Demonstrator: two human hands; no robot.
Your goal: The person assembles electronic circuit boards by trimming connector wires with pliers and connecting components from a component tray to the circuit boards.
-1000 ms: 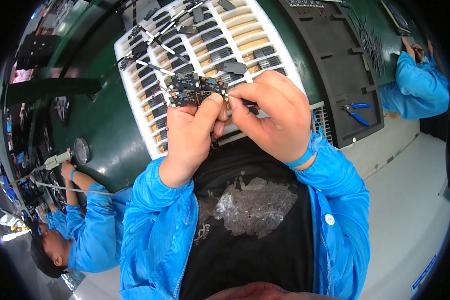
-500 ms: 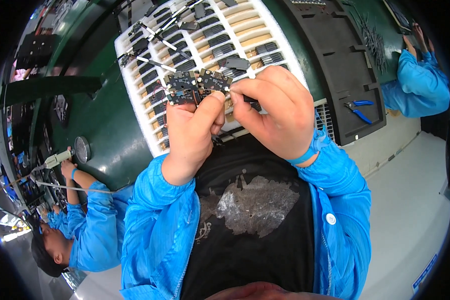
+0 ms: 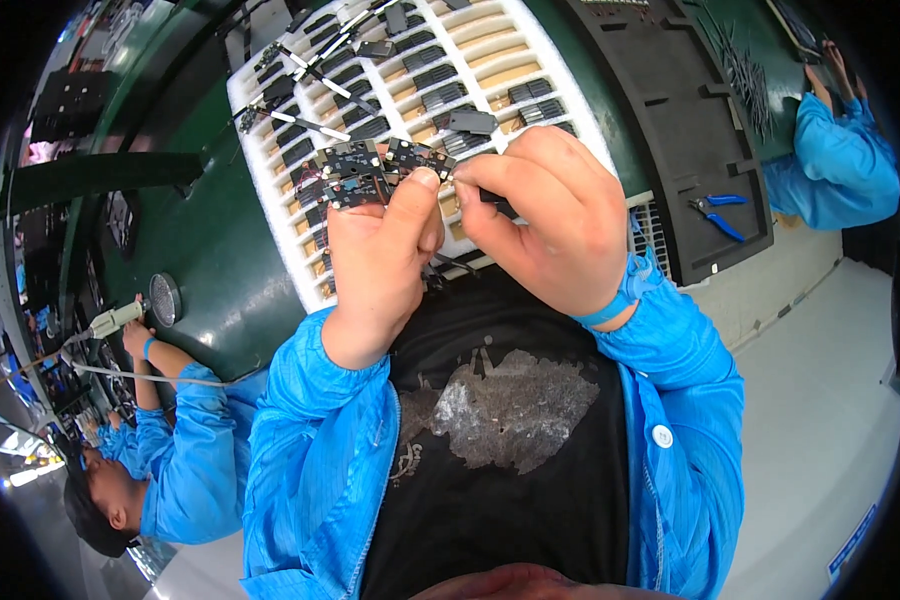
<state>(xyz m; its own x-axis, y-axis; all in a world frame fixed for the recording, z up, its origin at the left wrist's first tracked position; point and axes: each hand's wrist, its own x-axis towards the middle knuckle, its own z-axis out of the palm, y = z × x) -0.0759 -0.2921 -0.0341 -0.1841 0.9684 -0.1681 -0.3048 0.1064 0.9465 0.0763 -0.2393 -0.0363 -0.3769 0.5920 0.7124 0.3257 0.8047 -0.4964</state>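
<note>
Black circuit boards [image 3: 355, 163] are pinched between the thumb and fingers of the left hand [image 3: 382, 240]; their row runs left to right. The right hand [image 3: 558, 220] has its fingertips together at the row's right end; whether they grip something, I cannot tell. All this is above the white foam tray [image 3: 573, 105], toward its near edge.

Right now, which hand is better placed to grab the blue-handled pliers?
Probably the right hand: it is nearer the pliers, though busy at the circuit boards. The left hand grips those boards, farther away.
</note>
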